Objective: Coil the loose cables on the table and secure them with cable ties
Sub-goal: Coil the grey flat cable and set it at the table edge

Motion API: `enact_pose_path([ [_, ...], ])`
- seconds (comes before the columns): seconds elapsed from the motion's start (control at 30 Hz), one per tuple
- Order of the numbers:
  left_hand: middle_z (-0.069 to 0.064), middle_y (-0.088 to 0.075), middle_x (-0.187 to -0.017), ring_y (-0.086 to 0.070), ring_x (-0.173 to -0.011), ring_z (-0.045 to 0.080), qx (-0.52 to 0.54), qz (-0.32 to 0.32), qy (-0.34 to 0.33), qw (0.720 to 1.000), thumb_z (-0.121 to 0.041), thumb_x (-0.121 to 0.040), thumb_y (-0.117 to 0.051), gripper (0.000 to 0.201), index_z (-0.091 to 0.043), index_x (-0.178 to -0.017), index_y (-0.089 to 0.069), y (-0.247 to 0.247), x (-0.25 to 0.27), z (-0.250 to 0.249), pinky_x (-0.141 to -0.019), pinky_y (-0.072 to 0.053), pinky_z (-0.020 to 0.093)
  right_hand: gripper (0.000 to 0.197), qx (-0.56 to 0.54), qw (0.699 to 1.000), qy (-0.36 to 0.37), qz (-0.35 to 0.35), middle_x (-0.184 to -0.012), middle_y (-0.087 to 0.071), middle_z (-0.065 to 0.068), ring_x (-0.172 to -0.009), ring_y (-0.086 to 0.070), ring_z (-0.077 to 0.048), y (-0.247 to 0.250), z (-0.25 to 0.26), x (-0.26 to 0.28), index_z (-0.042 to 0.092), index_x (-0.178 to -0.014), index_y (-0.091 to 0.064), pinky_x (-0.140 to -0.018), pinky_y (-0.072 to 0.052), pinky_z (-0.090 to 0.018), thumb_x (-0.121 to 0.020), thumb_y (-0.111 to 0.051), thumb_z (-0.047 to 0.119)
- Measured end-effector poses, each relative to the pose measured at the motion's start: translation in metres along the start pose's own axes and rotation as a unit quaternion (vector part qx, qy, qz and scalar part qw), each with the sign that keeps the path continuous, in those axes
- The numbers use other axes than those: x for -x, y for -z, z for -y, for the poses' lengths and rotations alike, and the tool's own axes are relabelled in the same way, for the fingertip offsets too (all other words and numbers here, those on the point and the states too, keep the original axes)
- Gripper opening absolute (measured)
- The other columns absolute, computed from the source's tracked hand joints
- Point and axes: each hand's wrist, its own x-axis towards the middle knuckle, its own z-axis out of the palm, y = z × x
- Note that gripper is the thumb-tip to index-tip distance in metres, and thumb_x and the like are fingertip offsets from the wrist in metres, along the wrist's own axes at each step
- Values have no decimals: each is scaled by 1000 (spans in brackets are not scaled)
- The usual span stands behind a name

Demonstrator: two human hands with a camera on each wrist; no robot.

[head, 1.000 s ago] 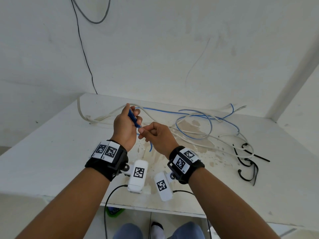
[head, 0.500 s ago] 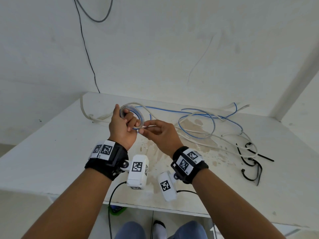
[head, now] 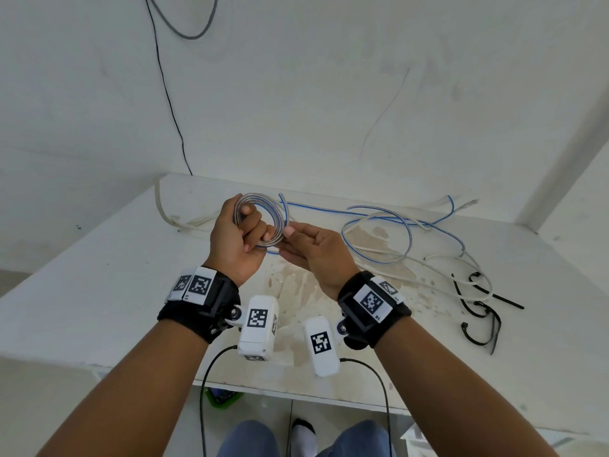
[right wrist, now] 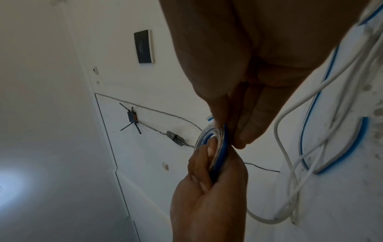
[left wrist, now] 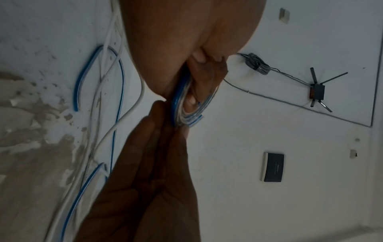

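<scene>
A small coil of blue-and-white flat cable (head: pixel 275 222) is held above the white table (head: pixel 99 291). My left hand (head: pixel 250 232) grips it with fingers curled through the ring. My right hand (head: pixel 290 235) pinches the coil's right edge between thumb and fingers. A short free blue end sticks up beside the coil. In the left wrist view the coil (left wrist: pixel 184 106) sits between my left fingers (left wrist: pixel 199 77) and the right hand below. The right wrist view shows the coil (right wrist: pixel 217 147) edge-on. Black cable ties (head: pixel 478 311) lie on the table at the right.
Loose blue-and-white cable loops (head: pixel 379 232) and white cables (head: pixel 461 268) sprawl over the table's middle and right, across a stained patch (head: pixel 296 291). A white cable (head: pixel 161 209) hangs over the back left edge. The wall stands close behind; the front edge is near my wrists.
The cable in my left hand has gone from a single gripped strand to a round coil of several turns. Both hands rose slightly, and the coil now faces the head camera.
</scene>
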Motion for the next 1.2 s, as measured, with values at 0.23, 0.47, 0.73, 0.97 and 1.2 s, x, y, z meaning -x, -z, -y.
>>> enact_pose_path([
  [0.23,-8,-20,-38,-14,-29,11,-56,48,94,993,-31,-102,-38,41,-19,-62,-39,2,8,-3,-45,-33,25,24,137,990,0,24,-95,-78,-14,-81,-76,-14,14,21,1,2,-106,-75,-78,-62,-26,-97,-66,22],
  [0.47,-9,-18,-38,-19,-27,9,-125,43,153,979,-35,-101,-41,42,-18,-63,-39,3,13,-3,-43,-28,25,25,238,968,-14,82,-97,-78,-15,-89,-77,-19,20,29,5,7,-113,-76,-73,-61,-24,-96,-69,24],
  [0.73,-4,-19,-43,-20,-36,13,-235,-23,100,967,-33,-102,-43,47,-8,-62,-48,-4,10,2,-52,-37,28,21,314,945,81,27,-84,-78,-15,-83,-77,-27,22,11,-1,4,-104,-79,-72,-64,-30,-93,-73,21],
  [0.97,-1,-48,-48,-52,-59,22,-354,-38,18,934,-35,-105,-38,51,-10,-64,-53,-8,4,-2,-69,-42,33,17,301,942,147,4,-80,-78,-12,-81,-77,-30,24,3,-2,8,-101,-80,-77,-64,-40,-93,-74,21],
  [1.2,3,-67,-69,-66,-70,13,-447,-26,-20,894,-60,-99,-37,63,-8,-86,-71,-2,4,0,-73,-55,28,19,250,960,119,-40,-79,-77,-10,-71,-75,-16,32,5,-5,2,-103,-78,-72,-64,-30,-92,-73,17],
])
